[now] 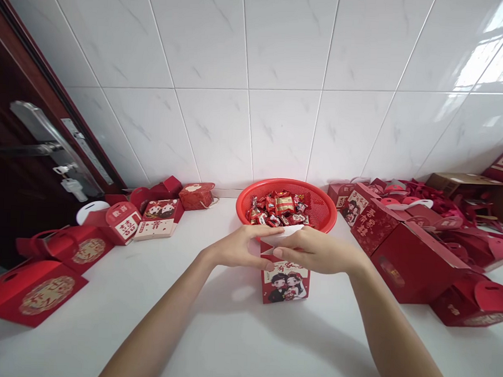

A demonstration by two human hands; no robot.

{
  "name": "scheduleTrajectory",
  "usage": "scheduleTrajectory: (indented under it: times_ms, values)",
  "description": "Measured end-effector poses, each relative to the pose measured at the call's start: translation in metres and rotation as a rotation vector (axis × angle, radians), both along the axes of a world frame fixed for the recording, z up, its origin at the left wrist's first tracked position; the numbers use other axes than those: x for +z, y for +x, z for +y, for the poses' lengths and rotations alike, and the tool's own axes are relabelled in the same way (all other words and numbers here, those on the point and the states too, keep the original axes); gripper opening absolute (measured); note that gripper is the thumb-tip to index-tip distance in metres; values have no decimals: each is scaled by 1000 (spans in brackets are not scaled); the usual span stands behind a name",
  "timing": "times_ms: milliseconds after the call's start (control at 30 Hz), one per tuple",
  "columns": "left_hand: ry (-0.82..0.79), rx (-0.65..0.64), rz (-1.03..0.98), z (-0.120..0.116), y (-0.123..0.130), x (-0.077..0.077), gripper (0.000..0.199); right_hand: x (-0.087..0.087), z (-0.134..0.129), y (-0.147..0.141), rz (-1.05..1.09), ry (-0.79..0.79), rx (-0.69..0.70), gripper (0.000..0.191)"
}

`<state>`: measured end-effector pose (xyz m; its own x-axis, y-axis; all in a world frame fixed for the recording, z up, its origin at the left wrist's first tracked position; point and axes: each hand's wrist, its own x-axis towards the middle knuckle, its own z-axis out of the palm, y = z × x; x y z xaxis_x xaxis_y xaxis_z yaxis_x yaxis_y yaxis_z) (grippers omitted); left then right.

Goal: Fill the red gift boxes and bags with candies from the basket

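Note:
A red gift box (286, 286) with a cartoon bride and groom on its front stands upright on the white table. Its top flaps (292, 230) show white undersides and are partly raised. My left hand (239, 246) grips the box's top from the left, thumb at the front edge and fingers behind the flap. From the right, my right hand (321, 251) holds the top, its fingers lying across the flaps and its thumb by the front edge. Just behind the box, a red plastic basket (326, 205) holds several wrapped candies (284, 204).
Red gift boxes (55, 294) line the table's left side. More red boxes (415, 262) and a brown carton (455, 183) crowd the right. White wall tiles (279, 123) rise behind; a dark door (18, 89) with keys (73, 186) in its lock is at left.

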<state>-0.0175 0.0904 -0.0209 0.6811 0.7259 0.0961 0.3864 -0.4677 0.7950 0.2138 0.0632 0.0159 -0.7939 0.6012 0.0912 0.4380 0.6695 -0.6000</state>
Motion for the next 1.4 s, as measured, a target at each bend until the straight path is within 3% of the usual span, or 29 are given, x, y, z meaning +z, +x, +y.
scheduleTrajectory:
  times_ms: [100, 233, 367, 500, 700, 833, 933, 1033, 1167, 1400]
  values:
    - [-17, -14, -35, -1, 1, 0, 80, -1, 1, -1, 19, -5, -33, 42]
    - [-42, -16, -101, -1, 3, -1, 67, 6, 0, 11, 235, 77, -170, 41]
    - [-39, 101, -146, -2, 3, -2, 61, 13, 0, 25, 423, 188, -337, 32]
    - [-20, 259, -344, -4, 3, 3, 54, 11, 5, 30, 530, 201, -433, 30]
    - [-27, 391, -603, -10, 6, 10, 69, 0, 15, 21, 568, 6, -343, 49]
    - [-75, 402, -669, -13, 10, 12, 94, -7, 20, 14, 673, -74, -391, 37]
    - [-183, 372, -681, -12, 11, 13, 100, -8, 21, 12, 746, -127, -390, 35]
    - [-269, 329, -669, -11, 12, 13, 82, -8, 20, 12, 772, -130, -393, 34]
    - [-184, 344, -687, -11, 14, 11, 54, -6, 17, 13, 753, -138, -396, 32]
    - [-20, 398, -663, -15, 16, 12, 44, -4, 17, 9, 670, -129, -283, 35]
